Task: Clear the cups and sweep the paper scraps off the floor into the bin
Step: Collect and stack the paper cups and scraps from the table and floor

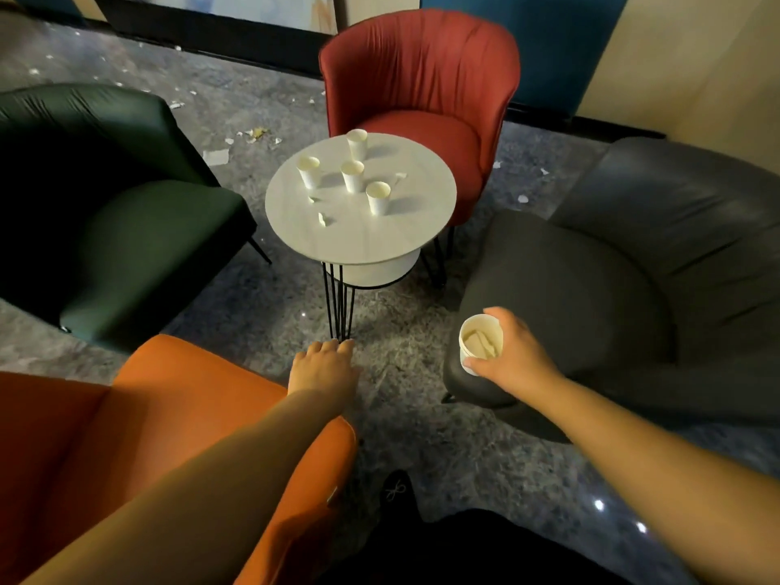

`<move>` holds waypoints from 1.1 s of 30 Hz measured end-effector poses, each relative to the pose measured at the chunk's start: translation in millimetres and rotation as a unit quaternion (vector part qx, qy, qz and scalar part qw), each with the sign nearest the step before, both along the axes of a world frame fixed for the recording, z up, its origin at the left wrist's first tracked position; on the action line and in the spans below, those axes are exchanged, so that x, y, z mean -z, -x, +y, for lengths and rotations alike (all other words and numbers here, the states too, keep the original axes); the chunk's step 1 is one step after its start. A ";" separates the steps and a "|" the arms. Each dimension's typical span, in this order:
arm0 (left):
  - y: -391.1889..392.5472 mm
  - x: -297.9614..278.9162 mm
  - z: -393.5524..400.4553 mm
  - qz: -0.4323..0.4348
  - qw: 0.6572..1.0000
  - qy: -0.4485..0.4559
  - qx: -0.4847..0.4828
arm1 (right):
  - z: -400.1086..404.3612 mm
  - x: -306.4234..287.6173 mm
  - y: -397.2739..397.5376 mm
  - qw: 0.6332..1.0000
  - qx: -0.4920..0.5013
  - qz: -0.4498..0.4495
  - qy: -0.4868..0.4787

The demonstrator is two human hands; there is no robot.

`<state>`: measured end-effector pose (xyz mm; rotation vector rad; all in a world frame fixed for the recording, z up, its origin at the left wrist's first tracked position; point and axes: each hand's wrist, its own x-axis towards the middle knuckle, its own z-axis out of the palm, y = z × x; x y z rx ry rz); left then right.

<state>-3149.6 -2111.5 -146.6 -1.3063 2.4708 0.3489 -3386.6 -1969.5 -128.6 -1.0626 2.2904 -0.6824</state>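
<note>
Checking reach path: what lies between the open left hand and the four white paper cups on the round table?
Head view: between left hand and cups lie the table's black wire legs, then bare white tabletop.

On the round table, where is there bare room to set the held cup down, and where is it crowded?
The round table is bare along its right side and its near edge, bordered by the nearest cup and the paper scrap. The far-left half is crowded: four cups stand close together. The right hand holds a fifth cup.
</note>
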 end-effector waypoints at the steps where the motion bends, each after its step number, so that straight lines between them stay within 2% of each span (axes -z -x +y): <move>1: 4.0 -0.1 -15.4 0.001 1.000 0.000 -0.010 | -16.0 -2.1 6.1 1.000 0.001 -0.002 0.001; 12: 46.0 0.1 -141.5 -0.011 0.999 0.013 -0.051 | -157.6 -7.9 55.8 0.999 -0.032 -0.036 0.013; 23: 115.6 -9.6 -289.8 -0.003 0.992 0.037 -0.120 | -319.6 -4.6 148.5 0.996 -0.068 -0.040 0.029; 28: 138.7 -15.3 -329.8 0.010 0.991 0.036 -0.131 | -368.7 0.5 174.5 0.996 -0.083 -0.038 0.006; 33: 140.7 -8.5 -363.4 -0.026 0.993 0.031 -0.112 | -403.1 12.3 183.1 0.995 -0.086 -0.045 0.006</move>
